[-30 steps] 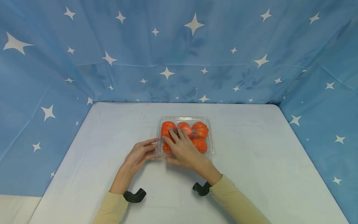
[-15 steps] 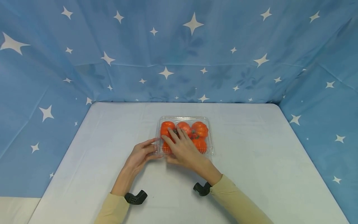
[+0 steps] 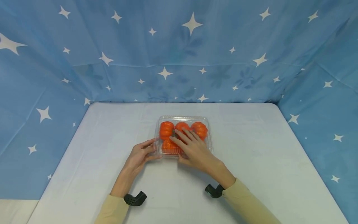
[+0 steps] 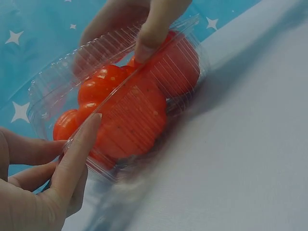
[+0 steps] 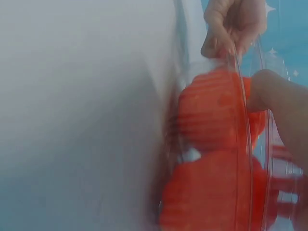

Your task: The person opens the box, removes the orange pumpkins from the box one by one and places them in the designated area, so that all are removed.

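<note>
A clear plastic clamshell box [image 3: 183, 118] of orange-red ribbed tomatoes [image 3: 167, 130] stands on the white table. My left hand [image 3: 139, 157] pinches its front left corner; in the left wrist view the thumb [image 4: 79, 149] lies along the rim with fingers behind it. My right hand [image 3: 199, 153] is spread over the lid, fingers fairly straight, thumb at the front rim. That thumb [image 5: 276, 98] presses at the rim in the right wrist view, while the fingers show dimly through the plastic. Some tomatoes at the front right are hidden under the right hand.
White cloth covers the table [image 3: 251, 149]. A blue curtain [image 3: 179, 46] with white stars hangs behind it and along both sides. Dark wrist cameras sit at both cuffs, the left camera [image 3: 135, 198] and the right camera [image 3: 214, 191].
My right hand has slid to the right along the box's front edge, uncovering the front left tomatoes. The left hand stays at its corner, and the box is almost unmoved.
</note>
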### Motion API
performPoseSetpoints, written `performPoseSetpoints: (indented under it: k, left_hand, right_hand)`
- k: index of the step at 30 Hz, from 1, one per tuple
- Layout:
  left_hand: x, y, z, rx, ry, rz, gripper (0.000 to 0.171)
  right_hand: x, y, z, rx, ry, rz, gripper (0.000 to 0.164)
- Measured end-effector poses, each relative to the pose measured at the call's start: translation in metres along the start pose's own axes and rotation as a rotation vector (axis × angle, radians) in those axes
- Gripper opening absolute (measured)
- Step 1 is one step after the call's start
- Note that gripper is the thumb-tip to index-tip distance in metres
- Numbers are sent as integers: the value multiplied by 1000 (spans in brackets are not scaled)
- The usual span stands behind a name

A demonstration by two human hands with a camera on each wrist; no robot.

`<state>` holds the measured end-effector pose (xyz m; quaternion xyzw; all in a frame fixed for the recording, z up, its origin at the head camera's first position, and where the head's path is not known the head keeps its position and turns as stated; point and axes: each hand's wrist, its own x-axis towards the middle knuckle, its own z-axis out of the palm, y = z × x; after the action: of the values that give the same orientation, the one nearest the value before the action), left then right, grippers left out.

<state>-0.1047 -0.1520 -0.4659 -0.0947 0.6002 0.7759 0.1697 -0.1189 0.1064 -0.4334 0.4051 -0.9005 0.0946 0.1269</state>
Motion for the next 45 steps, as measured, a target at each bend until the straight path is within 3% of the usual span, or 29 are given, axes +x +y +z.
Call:
performPoseSetpoints:
  k: [8,23,27,30,33,37,45]
  left_hand:
    - [-2,1,1,-12,19,-22,53]
    - [-3,6,2,36,12,-21,52]
    - [-3,6,0,47,-8,-25,51]
    - [-2,5,1,48,-16,-26,52]
    - [-1,4,1,51,-22,-26,52]
    - [-1,4,0,55,-18,-25,53]
    - [-2,5,-2,57,-8,-10,52]
  right_hand:
    - [-24,18,-6,74,13,35,73]
    - [-55,41,-12,101,125,-8,75]
    - [-61,46,-10,76,159,30,69]
    - [-66,49,-9,49,171,106,68]
    - [-72,51,-9,84,121,209,77]
    - [-75,51,-10,177,34,277,89]
    - [-72,52,-21,246,-80,207,86]
